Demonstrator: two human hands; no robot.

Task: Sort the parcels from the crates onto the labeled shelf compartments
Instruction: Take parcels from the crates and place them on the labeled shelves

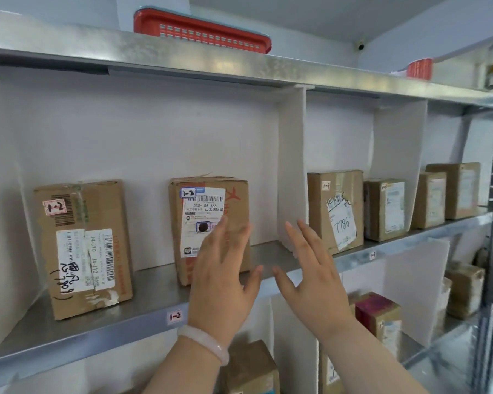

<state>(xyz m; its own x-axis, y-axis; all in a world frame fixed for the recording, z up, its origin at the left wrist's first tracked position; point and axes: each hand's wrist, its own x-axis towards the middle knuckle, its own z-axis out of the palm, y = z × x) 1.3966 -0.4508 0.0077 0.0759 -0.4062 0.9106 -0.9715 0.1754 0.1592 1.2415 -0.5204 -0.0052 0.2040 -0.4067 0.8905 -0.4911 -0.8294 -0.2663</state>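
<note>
both hands are open and hold nothing; left hand [222, 268] is just in front of the upright 1-2 parcel [208, 228], right hand [310, 268] beside it.

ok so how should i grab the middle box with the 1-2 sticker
Probably from the front, left hand on its left side face, right hand on the right: the box stands upright, label forward, with bare shelf either side.

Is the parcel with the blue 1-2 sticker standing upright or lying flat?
Upright. The parcel stands on its narrow end on the shelf, taller than wide, with its label facing out.
</note>
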